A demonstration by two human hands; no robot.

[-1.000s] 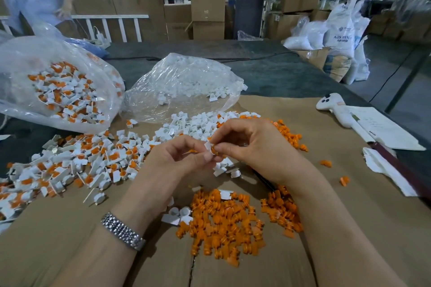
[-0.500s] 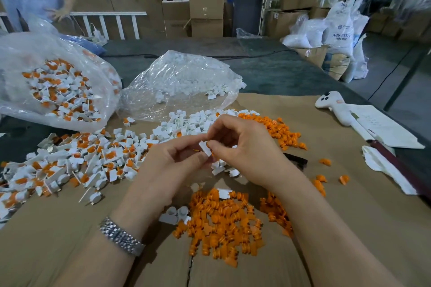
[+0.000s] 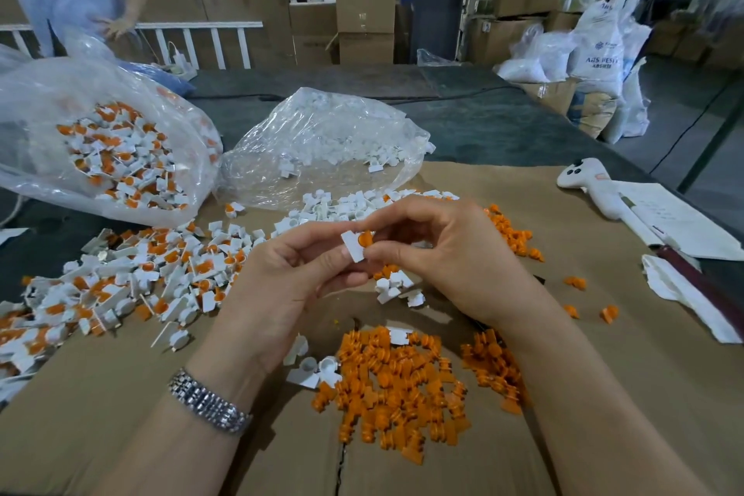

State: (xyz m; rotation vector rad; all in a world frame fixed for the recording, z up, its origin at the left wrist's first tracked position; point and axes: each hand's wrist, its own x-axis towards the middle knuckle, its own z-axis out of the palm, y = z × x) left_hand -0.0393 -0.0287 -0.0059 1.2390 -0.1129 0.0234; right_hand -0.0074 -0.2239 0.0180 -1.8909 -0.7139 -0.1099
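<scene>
Head-cam view, looking down at a work table covered w/ brown cardboard [image 3: 120, 427]. Nearest the viewer lies a loose heap of orange plugs [image 3: 394, 387]. A metal watch [image 3: 209, 403] sits on the left wrist.

Just above the heap, both hands meet at chest height over the table. Between their fingertips is a small white clip [image 3: 352, 248], its long axis tilted, top leaning left. The left hand [image 3: 282, 286] pinches it w/ thumb & forefinger, other fingers curled under. An orange plug [image 3: 366, 239] sits at the clip's upper right edge, i.e. on the right hand's side. The right hand [image 3: 455, 258] pinches it narrowly, forefinger on top, thumb below, touching the clip. Seating the plug likely needs a push leftward, into the clip.

Further back: a pile of assembled pcs [image 3: 120, 274] at left, then two clear bags, one w/ assembled pcs [image 3: 112, 149], one w/ plain white parts [image 3: 322, 141].
</scene>
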